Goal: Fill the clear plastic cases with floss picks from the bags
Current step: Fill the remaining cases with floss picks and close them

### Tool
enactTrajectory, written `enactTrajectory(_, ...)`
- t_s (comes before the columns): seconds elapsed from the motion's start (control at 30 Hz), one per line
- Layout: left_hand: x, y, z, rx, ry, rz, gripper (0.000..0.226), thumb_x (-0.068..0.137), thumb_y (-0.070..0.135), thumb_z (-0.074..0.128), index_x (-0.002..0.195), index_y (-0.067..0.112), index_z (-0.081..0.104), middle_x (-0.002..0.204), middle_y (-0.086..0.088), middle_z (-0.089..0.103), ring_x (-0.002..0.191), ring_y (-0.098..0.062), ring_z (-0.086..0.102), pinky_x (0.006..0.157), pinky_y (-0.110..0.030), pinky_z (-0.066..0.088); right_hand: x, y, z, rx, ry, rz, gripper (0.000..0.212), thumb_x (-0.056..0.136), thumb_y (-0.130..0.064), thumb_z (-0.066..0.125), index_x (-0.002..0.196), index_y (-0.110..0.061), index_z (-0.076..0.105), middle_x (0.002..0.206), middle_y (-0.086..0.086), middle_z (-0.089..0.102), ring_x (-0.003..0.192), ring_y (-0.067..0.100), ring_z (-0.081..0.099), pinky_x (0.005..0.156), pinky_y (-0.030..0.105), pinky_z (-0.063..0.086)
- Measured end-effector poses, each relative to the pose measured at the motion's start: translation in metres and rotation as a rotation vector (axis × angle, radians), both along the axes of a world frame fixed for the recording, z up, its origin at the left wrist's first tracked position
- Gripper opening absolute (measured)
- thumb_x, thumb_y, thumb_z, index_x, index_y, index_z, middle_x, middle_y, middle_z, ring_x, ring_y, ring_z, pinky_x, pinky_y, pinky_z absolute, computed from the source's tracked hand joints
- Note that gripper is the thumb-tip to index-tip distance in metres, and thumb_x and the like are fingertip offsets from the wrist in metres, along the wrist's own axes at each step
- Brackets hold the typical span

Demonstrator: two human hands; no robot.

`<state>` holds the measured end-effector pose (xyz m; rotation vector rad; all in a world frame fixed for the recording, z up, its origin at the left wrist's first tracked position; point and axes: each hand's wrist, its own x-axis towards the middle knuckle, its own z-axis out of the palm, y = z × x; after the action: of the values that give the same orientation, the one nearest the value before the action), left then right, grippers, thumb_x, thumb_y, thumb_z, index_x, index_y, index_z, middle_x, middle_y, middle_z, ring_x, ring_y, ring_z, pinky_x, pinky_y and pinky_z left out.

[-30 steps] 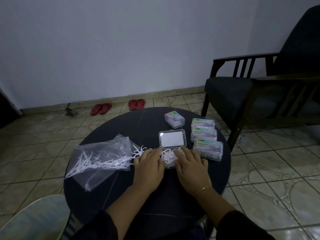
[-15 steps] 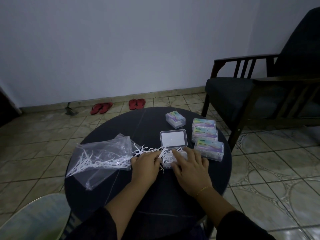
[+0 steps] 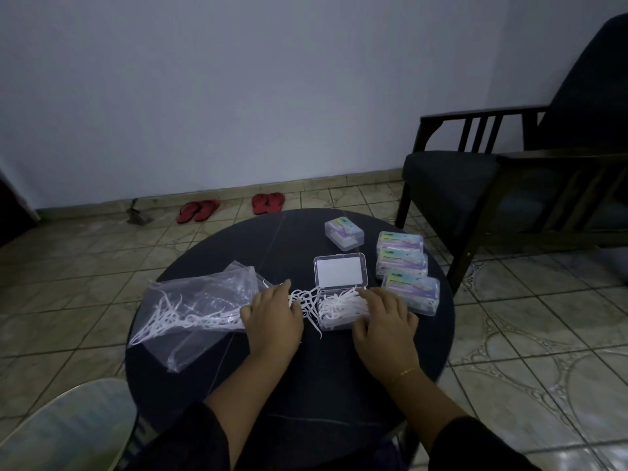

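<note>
- Open clear case (image 3: 341, 302) sits mid round dark table (image 3: 306, 375), lid up, heaped w/ white floss picks (image 3: 339, 307).
- Right hand (image 3: 385, 322) lies on case's right end, fingers fairly straight on picks, not gripping.
- Left hand (image 3: 273, 316) palm-down on loose picks at mouth of plastic bag (image 3: 197, 300); grip can't be told.
- Four closed cases (image 3: 402, 266) at table's far right.

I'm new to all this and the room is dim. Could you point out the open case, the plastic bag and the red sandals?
open case (image 3: 341, 275): head view, on its raised lid.
plastic bag (image 3: 200, 294): head view, on its clear middle.
red sandals (image 3: 198, 211): head view, on the left pair.
</note>
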<state>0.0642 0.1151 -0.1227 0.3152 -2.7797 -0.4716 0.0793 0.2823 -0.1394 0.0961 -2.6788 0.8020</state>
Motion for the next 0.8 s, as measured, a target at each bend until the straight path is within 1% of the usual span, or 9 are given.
enactTrajectory(0.07,-0.004,0.0,0.001,-0.079,-0.072,-0.02,0.036,0.095,0.04,0.043,0.128,0.028,0.052,0.13,0.006,0.054,0.123,-0.017,0.042,0.094,-0.035,0.025,-0.001,-0.001,-0.003,-0.005,0.031,-0.014,0.046,0.077,-0.028,0.042,0.118,-0.02,0.059,0.125,0.0,0.053,0.12,0.023,0.044,0.091,0.041,0.031)
enactTrajectory(0.13,-0.006,-0.002,0.003,-0.149,-0.104,-0.038,0.02,0.093,0.041,0.046,0.102,0.03,0.06,0.11,0.007,0.062,0.11,-0.017,0.048,0.083,-0.034,0.024,-0.002,-0.001,-0.004,0.007,0.045,-0.015,0.042,0.077,-0.027,0.045,0.114,-0.019,0.061,0.123,0.001,0.054,0.117,0.023,0.046,0.089,0.041,0.032)
enactTrajectory(0.3,-0.013,-0.009,0.009,-0.213,-0.072,-0.091,0.025,0.089,0.02,0.047,0.064,0.023,0.046,0.072,0.003,0.06,0.087,-0.019,0.057,0.085,-0.033,0.028,-0.002,0.0,-0.004,-0.006,0.038,-0.01,0.039,0.082,-0.025,0.051,0.12,-0.021,0.058,0.128,0.0,0.051,0.122,0.022,0.041,0.093,0.04,0.029)
enactTrajectory(0.37,-0.017,-0.01,0.01,-0.204,-0.044,-0.108,0.022,0.089,0.018,0.046,0.071,0.022,0.057,0.073,0.004,0.062,0.087,-0.018,0.059,0.085,-0.032,0.024,-0.002,0.0,-0.001,-0.024,0.033,-0.013,0.039,0.084,-0.024,0.053,0.123,-0.021,0.056,0.131,0.0,0.049,0.125,0.021,0.039,0.095,0.04,0.028)
enactTrajectory(0.43,-0.02,-0.012,0.011,-0.15,0.006,-0.11,0.023,0.091,0.023,0.048,0.096,0.029,0.07,0.09,0.005,0.07,0.094,-0.016,0.061,0.086,-0.032,0.021,-0.001,0.001,0.0,-0.05,0.019,-0.018,0.04,0.085,-0.022,0.056,0.125,-0.022,0.054,0.133,-0.001,0.047,0.127,0.019,0.036,0.097,0.038,0.026)
enactTrajectory(0.5,-0.021,-0.013,0.013,-0.072,0.096,-0.127,0.026,0.093,0.026,0.052,0.113,0.032,0.067,0.105,0.007,0.07,0.101,-0.013,0.06,0.091,-0.032,0.023,-0.001,0.001,0.001,-0.08,0.02,-0.027,0.039,0.086,-0.021,0.056,0.125,-0.023,0.053,0.133,-0.002,0.047,0.127,0.018,0.035,0.098,0.037,0.025)
enactTrajectory(0.63,-0.021,-0.005,0.018,0.037,0.305,-0.266,0.023,0.086,0.018,0.065,0.108,0.024,0.072,0.098,0.004,0.071,0.087,-0.016,0.064,0.081,-0.029,0.025,0.0,0.002,0.003,-0.116,0.022,-0.036,0.039,0.088,-0.022,0.055,0.127,-0.023,0.051,0.134,-0.002,0.046,0.128,0.016,0.033,0.099,0.036,0.023)
enactTrajectory(0.7,-0.022,0.003,0.022,0.053,0.329,-0.357,0.022,0.085,0.016,0.067,0.105,0.022,0.073,0.096,0.004,0.071,0.081,-0.016,0.063,0.075,-0.026,0.021,0.0,0.003,0.004,-0.143,0.019,-0.046,0.039,0.088,-0.022,0.054,0.127,-0.023,0.05,0.134,-0.003,0.045,0.129,0.015,0.032,0.1,0.036,0.023)
enactTrajectory(0.8,-0.025,0.019,0.026,0.04,0.275,-0.466,0.022,0.09,0.022,0.062,0.111,0.023,0.07,0.107,0.006,0.069,0.089,-0.012,0.059,0.077,-0.022,0.021,0.0,0.003,0.004,-0.171,0.026,-0.052,0.039,0.089,-0.021,0.053,0.128,-0.024,0.05,0.134,-0.002,0.045,0.128,0.015,0.031,0.099,0.036,0.023)
